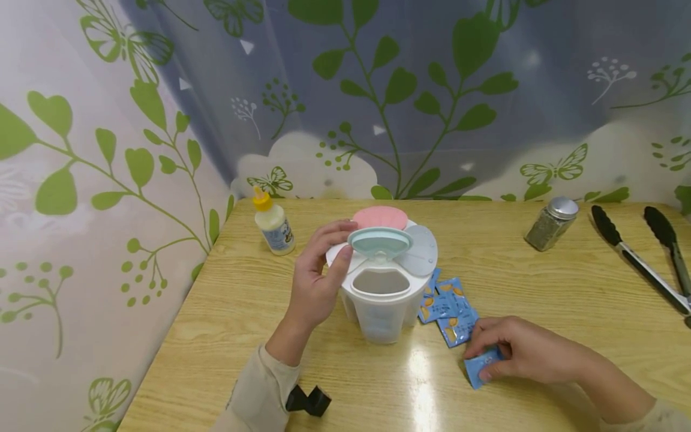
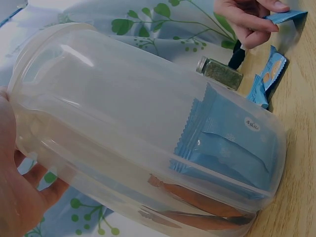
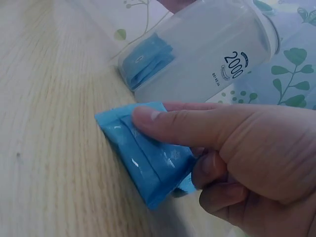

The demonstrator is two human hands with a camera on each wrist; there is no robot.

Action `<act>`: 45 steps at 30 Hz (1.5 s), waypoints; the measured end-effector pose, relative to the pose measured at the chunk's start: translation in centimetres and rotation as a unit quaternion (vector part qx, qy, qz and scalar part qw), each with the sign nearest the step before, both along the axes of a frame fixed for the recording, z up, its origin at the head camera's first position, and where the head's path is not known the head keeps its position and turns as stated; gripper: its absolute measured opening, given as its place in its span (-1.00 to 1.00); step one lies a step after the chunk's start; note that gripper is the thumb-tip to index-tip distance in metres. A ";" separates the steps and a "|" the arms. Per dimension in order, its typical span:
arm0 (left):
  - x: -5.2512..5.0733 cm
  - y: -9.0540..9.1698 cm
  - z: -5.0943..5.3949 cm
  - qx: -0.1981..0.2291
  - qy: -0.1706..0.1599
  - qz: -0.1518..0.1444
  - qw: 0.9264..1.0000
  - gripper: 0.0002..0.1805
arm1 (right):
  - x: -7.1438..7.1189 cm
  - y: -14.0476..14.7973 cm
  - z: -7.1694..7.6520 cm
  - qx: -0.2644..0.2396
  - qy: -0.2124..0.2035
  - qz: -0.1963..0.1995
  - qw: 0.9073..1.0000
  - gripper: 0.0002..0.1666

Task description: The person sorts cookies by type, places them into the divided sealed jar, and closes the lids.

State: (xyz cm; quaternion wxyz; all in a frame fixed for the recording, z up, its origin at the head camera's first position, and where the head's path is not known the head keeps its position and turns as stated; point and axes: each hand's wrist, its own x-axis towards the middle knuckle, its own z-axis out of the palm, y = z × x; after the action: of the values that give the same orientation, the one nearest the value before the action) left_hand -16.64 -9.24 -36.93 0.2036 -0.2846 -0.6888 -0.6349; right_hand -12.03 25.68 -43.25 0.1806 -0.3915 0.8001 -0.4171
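Note:
A clear plastic storage container [image 1: 378, 312] with a white divided top stands mid-table. Its green flap lid [image 1: 380, 241] is raised, and the front compartment is uncovered. My left hand [image 1: 318, 276] holds the container by its upper left rim. Blue snack packets [image 2: 232, 143] lie inside one compartment, and brown-orange packets [image 2: 197, 202] in another, in the left wrist view. Right of the container, my right hand [image 1: 526, 351] pinches a blue packet [image 3: 145, 153] between thumb and fingers, just above the table. Several more blue packets [image 1: 453, 306] lie between that hand and the container.
A bottle with a yellow cap [image 1: 274, 225] stands at the back left. A glass spice jar [image 1: 552, 223] and black-tipped tongs [image 1: 642, 264] are at the back right. Near the left sleeve is a small black object [image 1: 317, 401]. A patterned curtain [image 1: 410, 108] hangs behind the table.

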 end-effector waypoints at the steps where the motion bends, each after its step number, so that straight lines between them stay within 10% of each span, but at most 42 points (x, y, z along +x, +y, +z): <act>1: 0.0 0.0 0.0 -0.001 -0.001 0.001 1.000 -0.77 | 0.0 0.0 0.1 -0.002 0.000 0.000 1.000 -0.73; 36: -0.1 0.0 -0.2 -0.009 -0.009 0.005 1.000 -0.78 | 1.1 -2.4 4.1 -0.170 -0.062 -0.094 0.979 -0.73; 45: -0.1 -0.1 -0.2 -0.011 -0.009 0.008 1.000 -0.78 | 0.8 -4.3 6.0 -0.221 -0.001 -0.134 0.966 -0.65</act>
State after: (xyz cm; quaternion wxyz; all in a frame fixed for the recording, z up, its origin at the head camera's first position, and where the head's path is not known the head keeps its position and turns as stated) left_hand -16.74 -9.33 -37.17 0.1998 -0.2755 -0.6997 -0.6282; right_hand -11.21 21.35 -37.20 0.0332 -0.3106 0.7326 -0.6047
